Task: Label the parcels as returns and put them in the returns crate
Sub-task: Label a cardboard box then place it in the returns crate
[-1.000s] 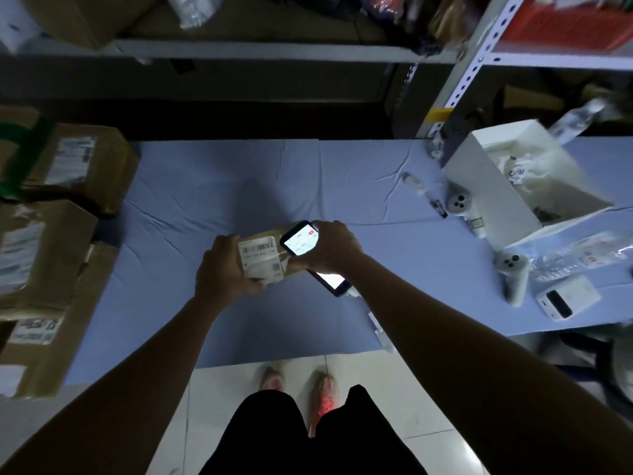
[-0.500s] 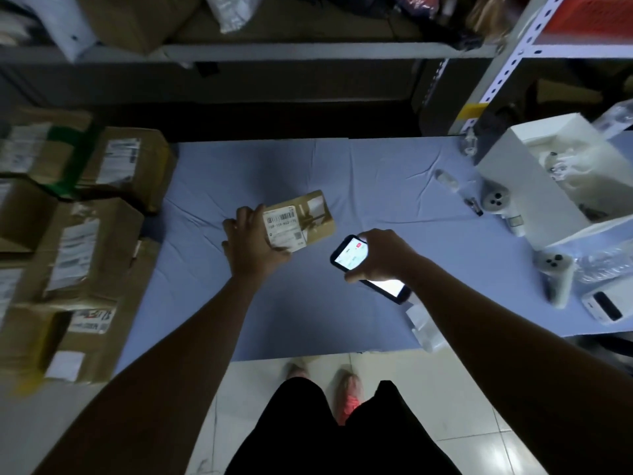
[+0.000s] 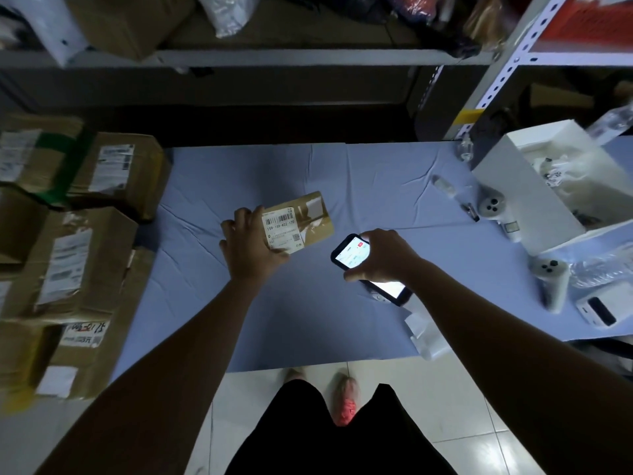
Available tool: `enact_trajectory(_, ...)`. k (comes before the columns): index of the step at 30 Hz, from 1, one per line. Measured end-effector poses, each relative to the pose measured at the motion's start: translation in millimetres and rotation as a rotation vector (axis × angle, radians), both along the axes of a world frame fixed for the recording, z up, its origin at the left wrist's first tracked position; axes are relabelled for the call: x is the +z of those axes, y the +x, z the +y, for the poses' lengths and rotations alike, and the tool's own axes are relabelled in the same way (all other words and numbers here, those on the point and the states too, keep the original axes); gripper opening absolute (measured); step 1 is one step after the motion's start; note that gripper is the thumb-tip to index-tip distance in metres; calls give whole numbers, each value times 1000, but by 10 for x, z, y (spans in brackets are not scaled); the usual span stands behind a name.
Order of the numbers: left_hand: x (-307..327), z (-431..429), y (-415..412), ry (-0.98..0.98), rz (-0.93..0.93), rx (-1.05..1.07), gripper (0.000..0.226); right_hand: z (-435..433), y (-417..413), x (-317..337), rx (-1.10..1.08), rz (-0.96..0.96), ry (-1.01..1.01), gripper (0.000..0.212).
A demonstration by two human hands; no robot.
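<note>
Here, one parcel (image 3: 308,217) hangs over the middle of the tabletop (image 3: 308,166), the left hand (image 3: 248,248) with fingers curled round its near end. Right of the parcel, the right hand (image 3: 387,258) grips one phone (image 3: 349,257) in its fingers above a second phone (image 3: 387,289); bare cloth lies beyond.

Dim overall, shelves (image 3: 308,60) and forearms near-black. Phone screen (image 3: 352,255) blown out to white glare, spilling light onto the blue bench (image 3: 376,186). Wide-angle bowing at edges; cardboard boxes (image 3: 68,255) on the left soft, smeared

Stockroom or parcel-handling area: metal shelving (image 3: 493,84), stacked labelled cartons (image 3: 68,255), packing table with blue cloth (image 3: 342,173).
</note>
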State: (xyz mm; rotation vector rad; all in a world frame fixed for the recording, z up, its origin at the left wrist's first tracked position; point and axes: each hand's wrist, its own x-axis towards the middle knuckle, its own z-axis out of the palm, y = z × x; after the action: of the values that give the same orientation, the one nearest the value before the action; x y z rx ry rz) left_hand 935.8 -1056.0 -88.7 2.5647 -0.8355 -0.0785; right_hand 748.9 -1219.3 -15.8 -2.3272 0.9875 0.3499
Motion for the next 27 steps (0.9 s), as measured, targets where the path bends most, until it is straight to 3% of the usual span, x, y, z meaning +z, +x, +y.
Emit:
enact_trajectory(8,-28,-54,84,0,68,-48,107,-107,11,-30,-29,-11,-41,61)
enact_trajectory(16,-110,-192,16,51,207,-65,110,-399,-142,-244,-146,-34,-141,86)
enact_trajectory(22,-196,-400,-32,188,327,-34,116,-841,-278,-511,-150,-24,-133,87)
enact_trajectory(25,-210,-485,-38,291,279,-42,119,-1082,-340,-688,-141,4,-115,85)
enact_trajectory(27,-187,-565,-124,346,119,-2,118,-1227,-382,-801,-127,34,-100,88)
